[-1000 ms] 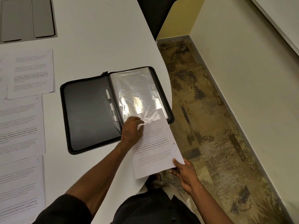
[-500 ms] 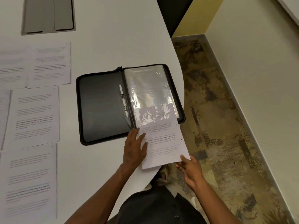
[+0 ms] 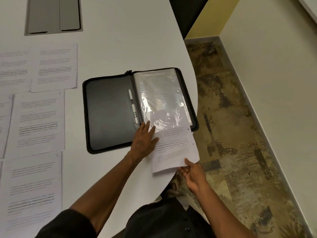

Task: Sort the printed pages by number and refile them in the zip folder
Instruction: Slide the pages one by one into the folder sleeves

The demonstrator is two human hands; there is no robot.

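Printed page (image 3: 173, 150) sits part-fed into the clear plastic sleeve (image 3: 163, 100) of the open black zip folder (image 3: 109, 114), its near half hanging off the folder's near edge over the counter (image 3: 120, 45). I judge it light, floppy, prone to buckle; sleeve glossy and crinkled, likely clingy. Left hand (image 3: 143, 140) lies flat at the sleeve mouth, fingers straight; right hand (image 3: 193, 174) has a pinching grip on the page's near corner, best hold for pushing.

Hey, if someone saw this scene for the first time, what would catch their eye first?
Probably the open black zip folder near the table's curved edge, its clear plastic sleeve glaring with reflected light. A printed page is partly inside that sleeve: the left hand lies flat at the sleeve's mouth while the right hand pinches the page's near corner. More printed sheets lie spread out to the left.
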